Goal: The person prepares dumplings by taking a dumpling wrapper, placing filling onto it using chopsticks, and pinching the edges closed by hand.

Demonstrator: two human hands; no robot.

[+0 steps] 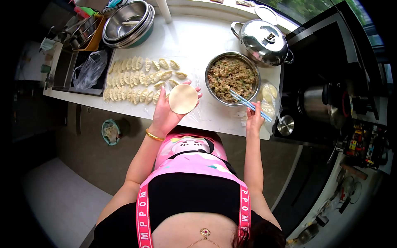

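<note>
A round, pale dumpling wrapper (183,99) lies flat across the palm and fingers of my left hand (165,112), which is held palm up above the counter's front edge. Closed around a pair of blue chopsticks (250,106) is my right hand (254,120). The chopstick tips reach into the minced filling (231,76) in a steel bowl (208,84). To the left, folded dumplings (134,78) sit in several rows on the white counter (186,33). A clear plastic bag with more round wrappers (269,94) lies just right of the bowl, behind my right hand.
A lidded steel pot (264,41) stands behind the bowl. Stacked metal bowls (128,25) are at the back left, beside a sink with a plastic bag (89,70). On the right is a dark stove with another pot (316,101). A small bin (111,132) stands on the floor.
</note>
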